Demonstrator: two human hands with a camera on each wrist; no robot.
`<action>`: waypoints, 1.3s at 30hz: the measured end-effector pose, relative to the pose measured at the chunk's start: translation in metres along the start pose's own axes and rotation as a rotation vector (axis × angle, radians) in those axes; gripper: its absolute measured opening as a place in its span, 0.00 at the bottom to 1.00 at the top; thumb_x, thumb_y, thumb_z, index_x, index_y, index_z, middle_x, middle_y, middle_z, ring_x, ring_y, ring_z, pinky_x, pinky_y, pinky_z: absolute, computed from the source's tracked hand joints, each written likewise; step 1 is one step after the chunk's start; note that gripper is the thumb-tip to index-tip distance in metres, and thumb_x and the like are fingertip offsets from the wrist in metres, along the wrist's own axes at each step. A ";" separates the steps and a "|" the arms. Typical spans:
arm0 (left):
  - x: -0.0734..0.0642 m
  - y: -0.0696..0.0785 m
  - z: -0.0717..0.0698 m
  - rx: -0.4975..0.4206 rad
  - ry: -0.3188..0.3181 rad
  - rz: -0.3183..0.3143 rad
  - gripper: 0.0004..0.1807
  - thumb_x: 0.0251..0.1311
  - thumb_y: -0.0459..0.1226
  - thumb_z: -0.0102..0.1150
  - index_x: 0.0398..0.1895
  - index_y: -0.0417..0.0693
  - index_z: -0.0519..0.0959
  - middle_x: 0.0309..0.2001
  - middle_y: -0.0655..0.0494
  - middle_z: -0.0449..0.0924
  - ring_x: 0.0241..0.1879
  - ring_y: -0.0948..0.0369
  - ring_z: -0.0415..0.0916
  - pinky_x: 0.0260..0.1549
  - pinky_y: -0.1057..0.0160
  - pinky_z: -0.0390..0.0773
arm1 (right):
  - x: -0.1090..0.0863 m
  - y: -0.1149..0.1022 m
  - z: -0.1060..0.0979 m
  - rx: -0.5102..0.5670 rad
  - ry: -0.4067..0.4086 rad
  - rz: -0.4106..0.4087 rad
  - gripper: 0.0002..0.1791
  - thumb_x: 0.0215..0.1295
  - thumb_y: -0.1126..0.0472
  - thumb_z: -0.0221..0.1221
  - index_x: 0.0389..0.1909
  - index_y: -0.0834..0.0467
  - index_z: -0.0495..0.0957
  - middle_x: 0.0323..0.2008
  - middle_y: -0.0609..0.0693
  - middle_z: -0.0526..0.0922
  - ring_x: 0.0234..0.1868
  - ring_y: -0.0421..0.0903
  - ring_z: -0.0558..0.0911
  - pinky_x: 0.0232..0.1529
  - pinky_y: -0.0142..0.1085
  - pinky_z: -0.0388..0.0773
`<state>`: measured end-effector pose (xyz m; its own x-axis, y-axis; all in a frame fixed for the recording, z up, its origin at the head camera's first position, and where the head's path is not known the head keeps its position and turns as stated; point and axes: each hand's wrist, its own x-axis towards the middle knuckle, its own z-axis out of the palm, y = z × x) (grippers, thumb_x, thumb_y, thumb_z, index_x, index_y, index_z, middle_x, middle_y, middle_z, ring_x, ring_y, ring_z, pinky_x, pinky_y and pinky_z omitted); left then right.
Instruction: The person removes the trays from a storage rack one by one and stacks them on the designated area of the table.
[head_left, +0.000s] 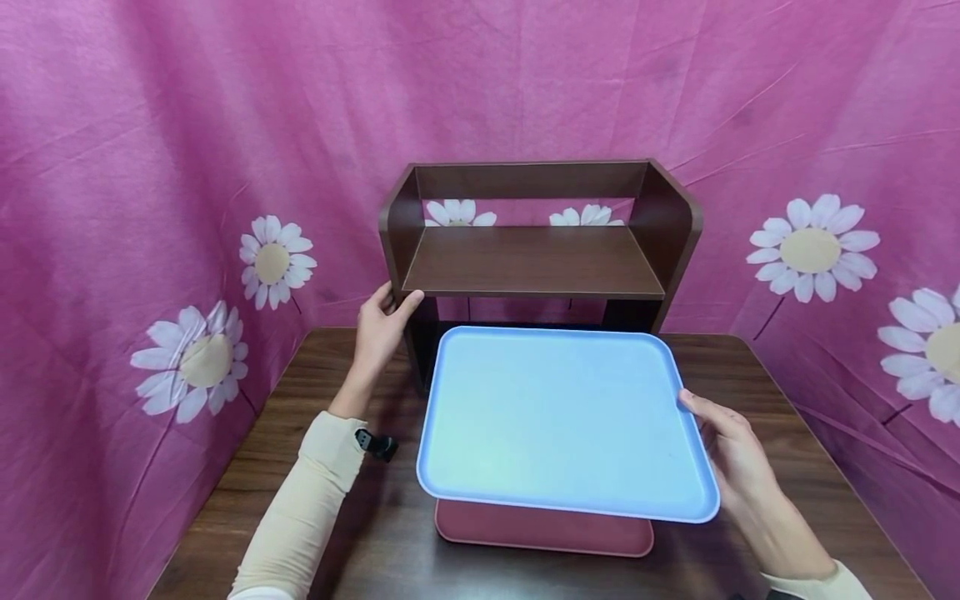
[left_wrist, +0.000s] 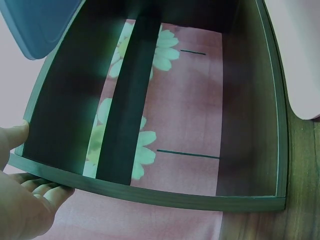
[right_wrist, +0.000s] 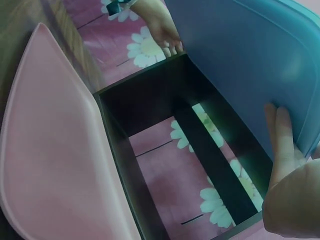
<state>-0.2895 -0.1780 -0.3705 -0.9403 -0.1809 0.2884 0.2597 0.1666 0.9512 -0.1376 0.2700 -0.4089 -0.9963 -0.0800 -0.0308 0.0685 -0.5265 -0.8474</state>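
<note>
A dark brown two-level desk shelf (head_left: 534,260) stands on the table. My left hand (head_left: 379,332) holds its left side panel, thumb at the front edge and fingers around the outer face, as the left wrist view also shows. On the right, my right hand (head_left: 741,457) grips a light blue tray (head_left: 555,421) by its right rim, thumb on top and fingers (right_wrist: 283,131) against the underside. Tilted, the tray hangs in front of the shelf's lower opening (left_wrist: 182,115). Beneath it a pink tray (head_left: 543,533) lies on the table, partly hidden in the head view.
The wood-grain table (head_left: 300,392) carries the shelf and pink tray. A pink curtain (head_left: 315,125) with white daisies hangs behind and at both sides. Through the shelf's open back, a dark crossbar (left_wrist: 131,100) is visible. A small black device (head_left: 377,444) sits at my left wrist.
</note>
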 end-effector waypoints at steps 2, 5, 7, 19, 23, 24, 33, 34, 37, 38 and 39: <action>0.000 0.000 0.001 0.001 0.002 0.007 0.33 0.71 0.43 0.70 0.74 0.37 0.74 0.67 0.34 0.79 0.70 0.49 0.77 0.71 0.51 0.76 | -0.001 0.002 -0.001 -0.001 0.000 0.000 0.28 0.87 0.61 0.46 0.27 0.53 0.90 0.22 0.44 0.89 0.23 0.39 0.88 0.26 0.32 0.86; 0.000 0.001 0.001 0.003 0.004 0.009 0.33 0.71 0.42 0.70 0.74 0.37 0.74 0.68 0.34 0.79 0.70 0.49 0.77 0.71 0.51 0.76 | -0.002 0.006 -0.004 -0.007 0.000 0.006 0.28 0.87 0.61 0.46 0.27 0.53 0.89 0.21 0.44 0.88 0.23 0.38 0.87 0.26 0.32 0.86; 0.000 0.001 0.001 0.006 0.004 0.008 0.33 0.71 0.42 0.70 0.74 0.37 0.74 0.68 0.34 0.79 0.70 0.49 0.77 0.71 0.51 0.76 | -0.002 0.008 -0.006 -0.018 0.000 0.014 0.28 0.87 0.61 0.46 0.26 0.52 0.89 0.21 0.43 0.88 0.23 0.38 0.87 0.26 0.31 0.85; 0.000 0.000 0.000 -0.007 -0.003 -0.005 0.34 0.70 0.44 0.71 0.74 0.38 0.74 0.68 0.36 0.79 0.70 0.51 0.77 0.72 0.52 0.76 | -0.006 0.019 -0.013 -0.079 0.033 0.033 0.29 0.87 0.59 0.46 0.22 0.49 0.85 0.17 0.39 0.84 0.20 0.35 0.83 0.22 0.29 0.82; 0.000 0.000 0.001 -0.005 0.004 0.003 0.33 0.71 0.43 0.71 0.74 0.38 0.74 0.67 0.36 0.80 0.69 0.51 0.78 0.71 0.52 0.76 | -0.006 0.022 -0.017 -0.081 0.036 0.034 0.29 0.87 0.59 0.46 0.22 0.49 0.85 0.17 0.39 0.83 0.19 0.35 0.83 0.22 0.28 0.82; 0.000 0.000 0.001 -0.001 0.005 0.005 0.33 0.71 0.43 0.70 0.73 0.38 0.74 0.67 0.35 0.80 0.69 0.51 0.78 0.71 0.51 0.76 | -0.006 0.023 -0.018 -0.079 0.035 0.032 0.29 0.87 0.60 0.46 0.23 0.49 0.86 0.17 0.39 0.83 0.20 0.35 0.83 0.23 0.28 0.82; -0.001 -0.001 0.001 0.002 0.004 0.007 0.34 0.71 0.44 0.70 0.75 0.37 0.73 0.68 0.35 0.79 0.70 0.51 0.77 0.71 0.52 0.77 | -0.007 0.035 -0.024 -0.072 0.030 0.057 0.30 0.87 0.60 0.46 0.20 0.49 0.84 0.17 0.39 0.83 0.20 0.35 0.83 0.23 0.28 0.83; -0.002 0.000 0.001 0.000 0.005 0.008 0.34 0.71 0.44 0.70 0.74 0.37 0.73 0.68 0.35 0.79 0.70 0.51 0.77 0.71 0.52 0.77 | -0.007 0.036 -0.025 -0.068 0.031 0.062 0.30 0.87 0.60 0.46 0.20 0.49 0.84 0.17 0.39 0.83 0.20 0.35 0.83 0.23 0.29 0.83; -0.002 0.000 0.001 -0.008 0.005 0.011 0.34 0.71 0.43 0.70 0.74 0.37 0.73 0.68 0.35 0.79 0.70 0.51 0.77 0.71 0.52 0.76 | -0.007 0.040 -0.027 -0.067 0.034 0.072 0.31 0.87 0.59 0.47 0.19 0.49 0.83 0.18 0.39 0.83 0.20 0.35 0.84 0.23 0.29 0.84; -0.002 0.000 0.001 -0.011 0.005 0.013 0.33 0.71 0.43 0.70 0.74 0.37 0.73 0.68 0.35 0.80 0.70 0.51 0.77 0.71 0.52 0.76 | -0.007 0.041 -0.027 -0.066 0.033 0.076 0.30 0.87 0.59 0.47 0.19 0.49 0.84 0.18 0.39 0.84 0.20 0.35 0.84 0.24 0.29 0.84; -0.002 0.000 0.001 -0.015 0.004 0.014 0.33 0.71 0.43 0.70 0.74 0.37 0.73 0.68 0.35 0.79 0.70 0.50 0.76 0.71 0.52 0.76 | -0.007 0.042 -0.028 -0.065 0.033 0.079 0.30 0.87 0.59 0.46 0.19 0.49 0.84 0.18 0.39 0.84 0.21 0.35 0.84 0.24 0.29 0.84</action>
<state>-0.2883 -0.1766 -0.3713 -0.9358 -0.1821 0.3019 0.2759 0.1549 0.9486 -0.1292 0.2720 -0.4596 -0.9892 -0.0903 -0.1157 0.1446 -0.4638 -0.8741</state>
